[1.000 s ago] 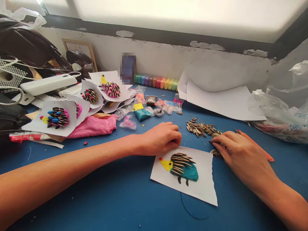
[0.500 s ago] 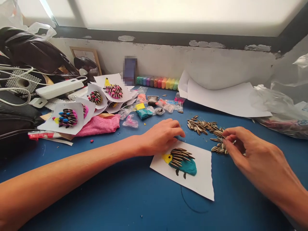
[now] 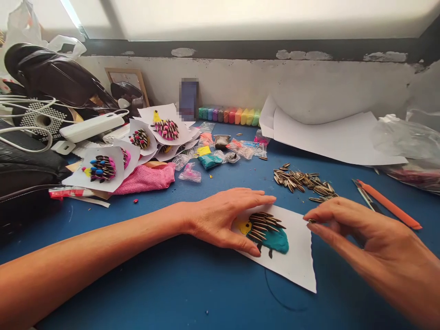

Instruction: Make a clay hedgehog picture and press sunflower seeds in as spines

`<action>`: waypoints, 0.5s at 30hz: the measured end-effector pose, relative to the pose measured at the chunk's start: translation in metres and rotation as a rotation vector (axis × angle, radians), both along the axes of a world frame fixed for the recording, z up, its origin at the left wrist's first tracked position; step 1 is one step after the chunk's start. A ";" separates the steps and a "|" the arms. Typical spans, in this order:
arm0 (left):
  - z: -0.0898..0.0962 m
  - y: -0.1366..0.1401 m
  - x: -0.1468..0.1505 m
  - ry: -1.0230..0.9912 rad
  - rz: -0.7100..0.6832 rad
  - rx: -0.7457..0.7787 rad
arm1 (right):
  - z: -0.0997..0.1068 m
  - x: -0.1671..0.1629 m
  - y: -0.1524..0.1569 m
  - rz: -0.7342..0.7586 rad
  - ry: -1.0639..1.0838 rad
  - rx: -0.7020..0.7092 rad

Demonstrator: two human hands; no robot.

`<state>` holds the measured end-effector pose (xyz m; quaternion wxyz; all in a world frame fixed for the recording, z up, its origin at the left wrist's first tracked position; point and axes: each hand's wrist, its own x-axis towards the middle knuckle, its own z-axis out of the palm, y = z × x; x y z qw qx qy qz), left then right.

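Observation:
A white paper (image 3: 299, 270) lies on the blue table, bearing a clay hedgehog (image 3: 277, 240) with a teal body, a yellow head and black feet. Striped sunflower seeds (image 3: 264, 222) stick out along its upper back, while the lower right of the body is bare clay. My left hand (image 3: 230, 220) rests over the paper's left side, thumb and fingers spread around the hedgehog's head. Just off the paper's right edge, my right hand (image 3: 347, 229) pinches a sunflower seed (image 3: 311, 221) between thumb and forefinger. Behind that hand is a loose pile of sunflower seeds (image 3: 302, 181).
Finished hedgehog pictures (image 3: 99, 169) and a pink cloth (image 3: 147, 178) lie at the left. Small clay packets (image 3: 210, 160) sit mid-table, with a row of coloured clay blocks (image 3: 230, 115) by the wall. An orange knife or pen (image 3: 390, 206) lies at right, before large white sheets (image 3: 333, 137).
My right hand has come away from the seed pile toward the paper, pinching a seed. My left hand has moved down onto the paper and spread its fingers.

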<state>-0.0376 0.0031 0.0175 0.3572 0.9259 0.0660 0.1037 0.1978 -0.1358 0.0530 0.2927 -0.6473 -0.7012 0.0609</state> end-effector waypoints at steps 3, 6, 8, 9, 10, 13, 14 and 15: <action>0.000 0.000 0.001 0.021 -0.039 0.021 | -0.002 -0.003 -0.003 0.091 -0.098 -0.011; 0.001 0.000 0.002 0.025 -0.042 0.037 | -0.005 -0.009 -0.005 0.180 -0.204 0.017; 0.000 0.000 0.001 0.026 -0.042 0.043 | -0.005 -0.013 -0.006 0.182 -0.229 0.076; 0.000 0.000 0.001 0.024 -0.044 0.046 | -0.005 -0.015 -0.007 0.169 -0.230 0.089; 0.000 0.000 0.001 0.020 -0.046 0.049 | -0.005 -0.017 -0.008 0.150 -0.226 0.087; -0.001 0.000 0.000 0.019 -0.053 0.047 | -0.005 -0.019 -0.009 0.091 -0.206 0.049; -0.001 0.001 0.000 0.023 -0.053 0.044 | -0.006 -0.019 -0.009 0.087 -0.203 0.044; -0.001 0.001 0.000 0.028 -0.053 0.042 | -0.006 -0.019 -0.009 0.094 -0.204 0.048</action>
